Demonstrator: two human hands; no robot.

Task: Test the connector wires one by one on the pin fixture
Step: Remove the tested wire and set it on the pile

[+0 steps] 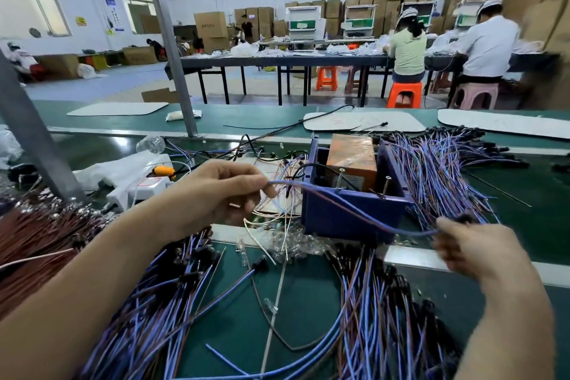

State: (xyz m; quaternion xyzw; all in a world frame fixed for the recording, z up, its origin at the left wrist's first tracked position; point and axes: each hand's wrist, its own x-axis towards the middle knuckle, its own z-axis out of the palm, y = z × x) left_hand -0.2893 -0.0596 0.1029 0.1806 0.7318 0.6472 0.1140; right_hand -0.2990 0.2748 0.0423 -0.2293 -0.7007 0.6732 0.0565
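Wire under test: a single blue-and-brown connector wire (370, 220) is held in the air, stretched between both hands. It is seen crossing in front of the near wall of the pin fixture (348, 216) and sagging lower toward the right.
Left hand: the left hand (222, 191) is raised left of the fixture, and the wire's left end is pinched between thumb and forefinger.
Right hand: the right hand (472, 247) is blurred. Its fingers are curled around the wire's other end, where a black connector (465, 218) is seen just above the knuckles.
Fixture: a blue open-topped box is set on the green belt (296, 302). An orange block (354, 160) is housed in it, and thin metal pins (387, 184) stand up tilted near its front edge.
Right pile: a large spread of blue and brown wires (447, 170) is laid to the right of the fixture, black ends pointing away.
Near piles: more blue wires are heaped in front of the fixture (385, 302) and under the left forearm (154, 302).
Far left: a bundle of brown wires (30, 234) is stacked at the left edge.
Behind the left hand: a white power strip (138, 188) with an orange plug (163, 170) is seen, with a plastic bottle (151, 143) lying beyond it.
Background: seated workers (408, 49) are seen at a long table, with cardboard boxes stacked behind them.
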